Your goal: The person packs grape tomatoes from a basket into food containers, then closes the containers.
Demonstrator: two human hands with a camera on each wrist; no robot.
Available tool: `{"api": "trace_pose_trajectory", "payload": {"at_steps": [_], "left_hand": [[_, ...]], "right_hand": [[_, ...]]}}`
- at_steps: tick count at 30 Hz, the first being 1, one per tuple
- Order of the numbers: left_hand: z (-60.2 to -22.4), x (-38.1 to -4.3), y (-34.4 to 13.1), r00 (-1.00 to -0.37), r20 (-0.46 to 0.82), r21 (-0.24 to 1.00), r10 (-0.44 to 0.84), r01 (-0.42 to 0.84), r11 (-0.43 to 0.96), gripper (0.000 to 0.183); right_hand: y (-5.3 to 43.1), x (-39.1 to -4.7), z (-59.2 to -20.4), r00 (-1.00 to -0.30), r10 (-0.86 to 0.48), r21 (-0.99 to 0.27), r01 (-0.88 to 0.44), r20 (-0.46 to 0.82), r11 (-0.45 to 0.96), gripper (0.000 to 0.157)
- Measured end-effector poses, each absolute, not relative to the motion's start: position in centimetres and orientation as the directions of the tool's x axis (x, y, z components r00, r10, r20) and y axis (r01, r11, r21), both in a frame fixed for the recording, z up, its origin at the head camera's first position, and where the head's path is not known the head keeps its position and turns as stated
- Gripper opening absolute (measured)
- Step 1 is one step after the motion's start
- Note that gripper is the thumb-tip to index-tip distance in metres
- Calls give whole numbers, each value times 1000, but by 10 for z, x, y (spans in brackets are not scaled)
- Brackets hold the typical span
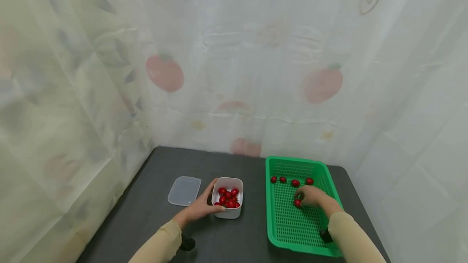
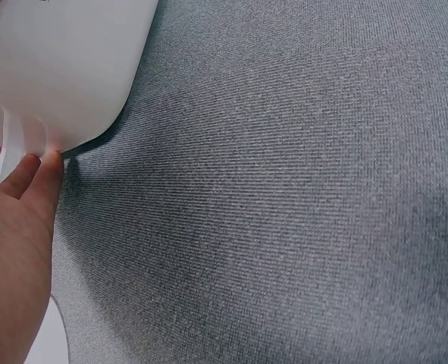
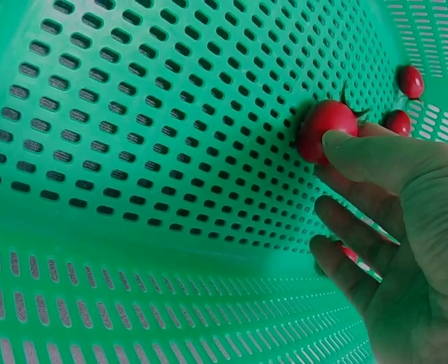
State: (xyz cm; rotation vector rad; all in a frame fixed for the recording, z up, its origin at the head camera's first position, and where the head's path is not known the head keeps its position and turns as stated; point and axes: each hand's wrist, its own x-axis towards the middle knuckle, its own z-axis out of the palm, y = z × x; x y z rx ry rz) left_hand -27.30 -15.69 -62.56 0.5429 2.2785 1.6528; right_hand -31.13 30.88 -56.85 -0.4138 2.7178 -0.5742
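Right hand pinching a red tomato between thumb and fingers, inside the green basket; left hand gripping the white container, which holds several tomatoes. Four loose tomatoes lie farther up the basket; a translucent lid lies on the dark tabletop.

Dark table is leaving a passage between the white container and the green basket, whose raised wall is barring low sideways entry, while the left hand is obstructing the container's left side but leaving its top largely unobstructed.
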Motion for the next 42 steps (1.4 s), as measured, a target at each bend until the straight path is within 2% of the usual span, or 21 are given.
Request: {"api": "trace_pose_trajectory", "payload": {"at_steps": [9, 22, 33, 42], "left_hand": [[-629, -273, -157, -904, -12, 943, 428, 132, 306, 110], [-627, -272, -157, -902, -10, 942, 432, 136, 306, 109], [-628, -274, -158, -904, 3, 936, 428, 153, 317, 109], [-630, -274, -159, -903, -1, 929, 429, 158, 334, 108]], "right_hand": [[300, -310, -565, -887, -398, -392, -289, -234, 873, 24], [300, -304, -561, -892, -369, -394, -251, -261, 884, 28], [309, -307, -569, -895, -375, -376, -270, -242, 887, 20], [316, -303, -554, -902, -417, -438, -332, -114, 836, 18]]}}
